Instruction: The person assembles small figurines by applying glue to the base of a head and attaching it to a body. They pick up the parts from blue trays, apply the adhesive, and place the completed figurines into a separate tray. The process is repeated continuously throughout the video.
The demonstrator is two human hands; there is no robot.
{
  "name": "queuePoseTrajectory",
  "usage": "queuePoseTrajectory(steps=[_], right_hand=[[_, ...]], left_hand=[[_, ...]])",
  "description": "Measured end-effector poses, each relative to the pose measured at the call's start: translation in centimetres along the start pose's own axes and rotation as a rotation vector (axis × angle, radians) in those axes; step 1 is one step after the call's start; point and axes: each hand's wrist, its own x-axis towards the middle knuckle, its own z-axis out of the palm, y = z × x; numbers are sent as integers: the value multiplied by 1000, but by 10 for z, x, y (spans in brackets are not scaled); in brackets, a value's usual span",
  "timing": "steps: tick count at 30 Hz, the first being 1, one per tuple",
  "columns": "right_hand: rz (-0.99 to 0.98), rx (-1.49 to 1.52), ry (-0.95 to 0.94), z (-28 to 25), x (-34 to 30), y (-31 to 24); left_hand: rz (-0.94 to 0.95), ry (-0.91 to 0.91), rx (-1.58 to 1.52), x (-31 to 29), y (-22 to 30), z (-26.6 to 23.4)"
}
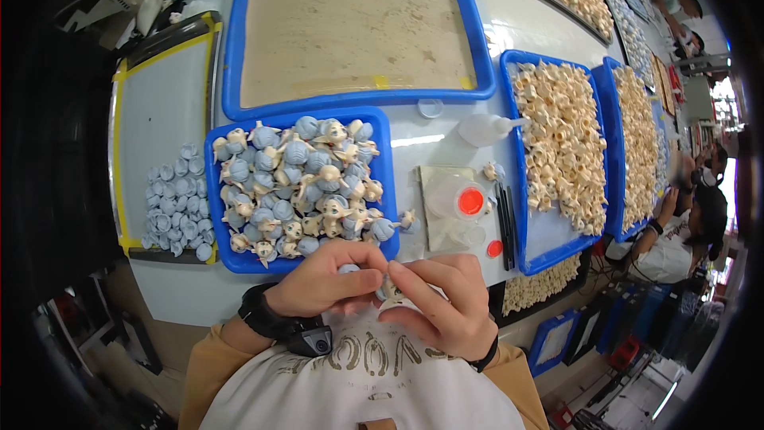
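Close to my chest, at the front edge of the table, both hands meet over a small doll head [391,293] with a cream face and blue-grey hair. My left hand [330,277] is closed, thumb and fingers pinching its blue-grey side; part of a blue-grey piece [348,269] shows between those fingers. My right hand [446,302] pinches the cream side between thumb and fingertips. Fingers cover much of the head. Just beyond my left hand, a blue tray [212,191] is heaped with similar doll heads. One more head [409,221] lies outside that tray's right edge.
Blue-grey caps [179,199] lie on a yellow-taped frame [119,151] at left. A blue tray [231,48] with a beige sheet stands behind. Rightward are a squeeze bottle [481,130], a red-marked jar [450,197], black sticks [504,227] and cream parts [557,135]. People work at far right.
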Motion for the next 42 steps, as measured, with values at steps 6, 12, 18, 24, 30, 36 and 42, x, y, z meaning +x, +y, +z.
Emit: queuePoseTrajectory(steps=[6,12,18,24,30,36,42], right_hand=[[-72,-115,16,4,-9,0],[-149,-19,36,9,-16,4],[119,100,-33,-46,-50,16],[819,-535,458,-158,-134,123],[720,-601,292,-144,-141,154],[668,-613,388,-130,-117,109],[-211,-142,22,-58,-33,1]], left_hand=[[-29,-67,204,-2,-3,4],[81,-69,554,-5,-1,-5],[314,544,706,-46,-8,-16],[495,1045,868,-64,6,-48],[617,1144,903,-55,10,-29],[607,347,252,-48,4,-14],[60,-114,340,5,13,7]])
